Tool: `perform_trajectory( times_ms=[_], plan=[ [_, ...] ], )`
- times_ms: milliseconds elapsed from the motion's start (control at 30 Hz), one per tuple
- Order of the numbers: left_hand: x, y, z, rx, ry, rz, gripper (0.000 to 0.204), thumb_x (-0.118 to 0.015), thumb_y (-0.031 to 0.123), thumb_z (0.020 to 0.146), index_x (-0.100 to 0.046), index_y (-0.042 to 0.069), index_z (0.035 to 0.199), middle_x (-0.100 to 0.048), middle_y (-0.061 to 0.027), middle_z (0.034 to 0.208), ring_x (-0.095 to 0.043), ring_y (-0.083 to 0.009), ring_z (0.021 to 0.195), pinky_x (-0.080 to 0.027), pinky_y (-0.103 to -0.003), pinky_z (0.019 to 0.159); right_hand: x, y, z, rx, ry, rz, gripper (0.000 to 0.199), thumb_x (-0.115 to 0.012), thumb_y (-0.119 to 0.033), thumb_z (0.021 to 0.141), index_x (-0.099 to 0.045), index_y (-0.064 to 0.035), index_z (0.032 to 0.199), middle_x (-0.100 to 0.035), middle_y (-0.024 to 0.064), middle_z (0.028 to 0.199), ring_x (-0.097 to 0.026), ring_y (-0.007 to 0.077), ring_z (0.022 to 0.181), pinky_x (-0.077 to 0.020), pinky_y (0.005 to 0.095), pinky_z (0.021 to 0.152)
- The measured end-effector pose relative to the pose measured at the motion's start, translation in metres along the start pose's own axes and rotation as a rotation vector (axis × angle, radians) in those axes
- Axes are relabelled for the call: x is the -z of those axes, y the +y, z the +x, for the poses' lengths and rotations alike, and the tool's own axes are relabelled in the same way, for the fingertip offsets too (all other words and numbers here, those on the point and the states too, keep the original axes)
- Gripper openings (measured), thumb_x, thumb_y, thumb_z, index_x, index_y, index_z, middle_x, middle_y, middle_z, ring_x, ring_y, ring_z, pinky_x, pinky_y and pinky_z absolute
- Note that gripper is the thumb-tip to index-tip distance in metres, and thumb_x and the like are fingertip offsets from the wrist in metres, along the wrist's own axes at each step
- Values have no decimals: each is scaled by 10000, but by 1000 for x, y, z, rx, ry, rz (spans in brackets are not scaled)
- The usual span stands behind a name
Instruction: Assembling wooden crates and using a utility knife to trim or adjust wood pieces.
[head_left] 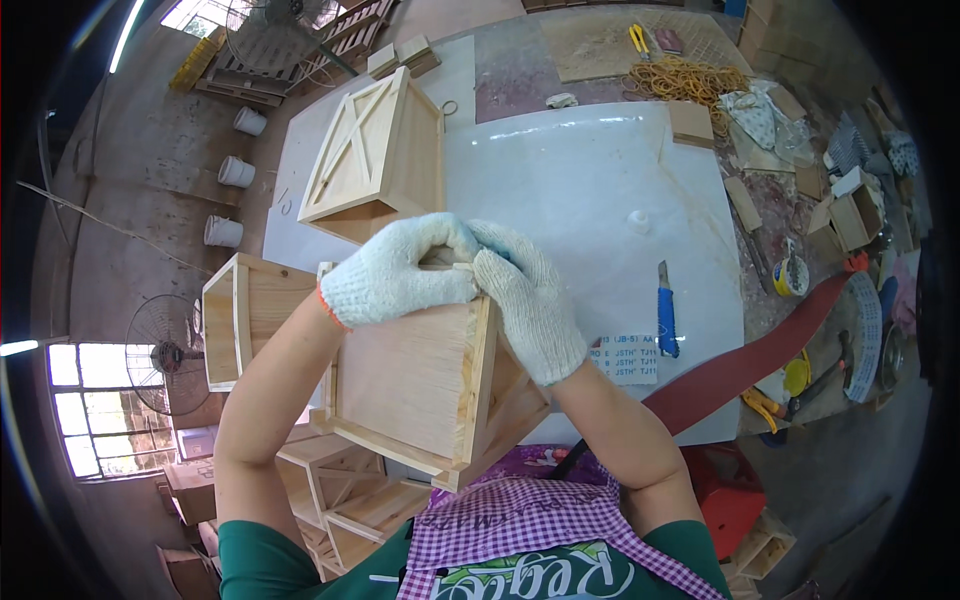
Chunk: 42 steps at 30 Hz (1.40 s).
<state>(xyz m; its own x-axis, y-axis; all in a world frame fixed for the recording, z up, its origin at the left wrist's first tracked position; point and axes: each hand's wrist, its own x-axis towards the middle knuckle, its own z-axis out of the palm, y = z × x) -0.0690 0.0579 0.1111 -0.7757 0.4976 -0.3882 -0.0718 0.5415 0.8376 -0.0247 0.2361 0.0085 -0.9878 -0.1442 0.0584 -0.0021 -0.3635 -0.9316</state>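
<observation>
Your left hand: white-gloved, fingers curled, meeting right hand at far-right corner of wooden crate. Right hand: gloved, fingers bent over same corner. Contact hidden; you cannot tell whether either grips. Crate: between your forearms, just beyond checked apron. Blue-handled utility knife: on white sheet, right of hands. X-braced crate: beyond hands.

I watched remotely: gloved left hand and gloved right hand met at a wooden box's far corner, grip unclear. Blue knife lay near a dark-red strip.
</observation>
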Motion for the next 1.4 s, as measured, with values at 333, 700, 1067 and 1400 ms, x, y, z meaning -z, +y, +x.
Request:
perform_trajectory(
  times_ms=[333,700,1067,1400],
  plan=[
    [17,0,1,-61,-122,13,471,-850,299,865,-661,12,1187,-675,-93,1162,-621,-216,1125,-481,-361,1011,27,17,1,31,-118,50,314,-547,-176,1073,-636,3,1315,-680,137,1239,-630,254,1156,-468,378,1054],
    [8,16,6,-31,-90,194,447,-847,328,852,-687,15,1128,-690,-148,1144,-667,-310,1069,-516,-405,966,46,12,16,-19,-361,-46,423,-479,-271,1112,-559,13,1416,-622,140,1348,-576,203,1246,-437,347,1095],
    [8,19,10,-23,-83,203,409,-870,296,814,-695,54,1094,-700,-122,1124,-677,-310,1053,-532,-419,942,32,-16,19,-129,-303,-33,488,-673,-249,1011,-545,-7,1414,-641,182,1285,-651,273,1141,-524,391,985],
    [6,16,6,-106,-61,202,401,-840,315,849,-681,58,1113,-698,-106,1125,-679,-303,1048,-536,-412,927,24,-19,23,117,-258,-191,560,-729,-218,971,-515,2,1439,-616,200,1327,-641,293,1195,-523,386,1009]
  ],
)
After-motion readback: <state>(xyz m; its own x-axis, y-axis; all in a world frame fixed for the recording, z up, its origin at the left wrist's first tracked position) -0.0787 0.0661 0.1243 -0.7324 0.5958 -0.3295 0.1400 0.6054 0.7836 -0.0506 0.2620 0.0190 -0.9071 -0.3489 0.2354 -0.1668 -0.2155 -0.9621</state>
